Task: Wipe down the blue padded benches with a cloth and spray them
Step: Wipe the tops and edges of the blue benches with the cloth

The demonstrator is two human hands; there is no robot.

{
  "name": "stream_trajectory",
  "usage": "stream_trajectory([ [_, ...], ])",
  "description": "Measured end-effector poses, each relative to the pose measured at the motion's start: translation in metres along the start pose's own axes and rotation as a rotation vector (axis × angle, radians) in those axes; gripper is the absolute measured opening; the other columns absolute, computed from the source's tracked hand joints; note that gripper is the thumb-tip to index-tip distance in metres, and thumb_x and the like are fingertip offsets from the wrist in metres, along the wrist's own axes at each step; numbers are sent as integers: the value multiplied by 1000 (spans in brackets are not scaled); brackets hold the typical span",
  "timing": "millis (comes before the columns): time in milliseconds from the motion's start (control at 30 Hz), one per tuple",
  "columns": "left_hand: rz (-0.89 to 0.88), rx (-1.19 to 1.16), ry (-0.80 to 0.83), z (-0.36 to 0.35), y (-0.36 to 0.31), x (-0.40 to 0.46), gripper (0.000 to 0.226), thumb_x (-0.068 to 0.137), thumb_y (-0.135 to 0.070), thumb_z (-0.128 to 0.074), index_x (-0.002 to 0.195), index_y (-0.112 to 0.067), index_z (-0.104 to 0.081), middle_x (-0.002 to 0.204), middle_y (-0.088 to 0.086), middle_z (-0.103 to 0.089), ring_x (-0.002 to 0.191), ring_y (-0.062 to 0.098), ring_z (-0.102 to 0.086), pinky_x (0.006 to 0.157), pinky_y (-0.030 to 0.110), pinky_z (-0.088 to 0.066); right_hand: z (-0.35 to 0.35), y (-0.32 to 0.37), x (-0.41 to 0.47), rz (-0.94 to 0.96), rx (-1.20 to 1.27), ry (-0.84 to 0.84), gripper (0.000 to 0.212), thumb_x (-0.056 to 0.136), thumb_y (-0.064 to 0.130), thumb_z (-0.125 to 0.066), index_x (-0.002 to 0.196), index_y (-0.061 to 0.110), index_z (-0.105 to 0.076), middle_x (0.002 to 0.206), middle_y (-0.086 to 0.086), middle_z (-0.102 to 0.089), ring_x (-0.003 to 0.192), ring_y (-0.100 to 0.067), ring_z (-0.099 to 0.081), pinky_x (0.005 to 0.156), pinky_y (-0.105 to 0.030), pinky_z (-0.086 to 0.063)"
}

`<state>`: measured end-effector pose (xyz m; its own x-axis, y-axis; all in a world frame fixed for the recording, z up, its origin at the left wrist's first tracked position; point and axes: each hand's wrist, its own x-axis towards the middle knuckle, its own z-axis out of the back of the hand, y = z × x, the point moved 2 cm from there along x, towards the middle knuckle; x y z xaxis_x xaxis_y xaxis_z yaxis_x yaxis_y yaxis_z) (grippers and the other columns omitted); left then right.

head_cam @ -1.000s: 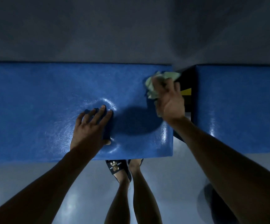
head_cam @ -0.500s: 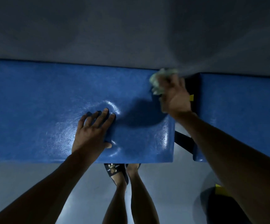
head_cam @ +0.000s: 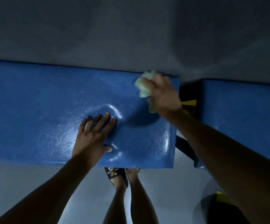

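A long blue padded bench (head_cam: 34, 110) runs across the view against a grey wall. My left hand (head_cam: 93, 136) presses flat on its top, fingers spread, denting the padding. My right hand (head_cam: 163, 94) is closed on a crumpled pale green cloth (head_cam: 144, 85) at the bench's far right corner, by the wall. A second blue padded bench (head_cam: 244, 118) stands to the right, across a narrow gap. No spray bottle is visible.
The gap between the benches shows a black frame with a yellow stripe (head_cam: 189, 102). A grey wall (head_cam: 131, 33) rises behind. My legs and sandalled feet (head_cam: 116, 175) stand on the pale floor under the front edge. A dark round object (head_cam: 219, 210) sits at lower right.
My right hand has carried the cloth from the bench's right edge up to the far corner by the wall and slightly left. My left hand has stayed pressed in place.
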<state>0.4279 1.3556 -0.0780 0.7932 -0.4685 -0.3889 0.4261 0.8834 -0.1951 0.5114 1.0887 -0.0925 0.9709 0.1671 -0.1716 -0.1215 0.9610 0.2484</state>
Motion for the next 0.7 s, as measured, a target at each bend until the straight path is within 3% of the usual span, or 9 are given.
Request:
stream_trajectory([
  [100,0,-10,-2,0,0,-1,121,38,-44,-95,146,-24,-42,153,4,-43,130,34,-50,111,51,-30,15,-47,-13,-201,27,-41,70,73,16,-60,140,31,-46,128,-10,-43,109,-35,-42,82,-41,-53],
  [267,14,-34,-6,-1,-2,-2,124,36,-43,-96,146,-25,-42,153,3,-42,131,33,-48,111,51,-29,-9,6,-3,-437,35,-162,62,75,8,-57,136,17,-52,126,-16,-50,108,-38,-47,83,-40,-49],
  [367,17,-32,2,-1,-1,-1,125,35,-44,-95,146,-25,-41,154,3,-41,131,33,-48,111,51,-30,-22,49,2,-220,18,-136,58,80,12,-46,138,16,-51,119,-12,-53,107,-34,-47,78,-41,-53],
  [433,20,-24,10,-1,-1,-2,126,36,-45,-95,147,-25,-40,154,3,-41,131,33,-47,111,52,-31,-16,45,-1,45,-41,-99,63,75,14,-56,137,21,-51,118,-5,-52,102,-27,-44,73,-39,-52],
  [500,28,-25,16,-1,-2,-2,125,36,-44,-95,147,-25,-39,154,2,-40,132,33,-47,111,52,-31,-4,13,-7,167,-50,-37,77,66,15,-65,140,29,-48,122,-2,-50,100,-28,-44,76,-39,-51],
  [600,34,-29,6,-1,-3,-3,122,39,-40,-96,147,-25,-40,155,2,-40,132,33,-47,111,51,-29,8,-46,-22,-98,75,-137,75,69,15,-51,141,32,-46,131,-6,-46,101,-36,-47,87,-44,-48],
  [700,37,-33,-6,-2,-4,-4,121,40,-39,-96,147,-24,-41,154,2,-40,132,34,-47,111,51,-27,2,-68,-35,-448,366,-268,73,71,-3,-51,139,25,-50,133,-8,-48,111,-34,-55,91,-44,-51],
])
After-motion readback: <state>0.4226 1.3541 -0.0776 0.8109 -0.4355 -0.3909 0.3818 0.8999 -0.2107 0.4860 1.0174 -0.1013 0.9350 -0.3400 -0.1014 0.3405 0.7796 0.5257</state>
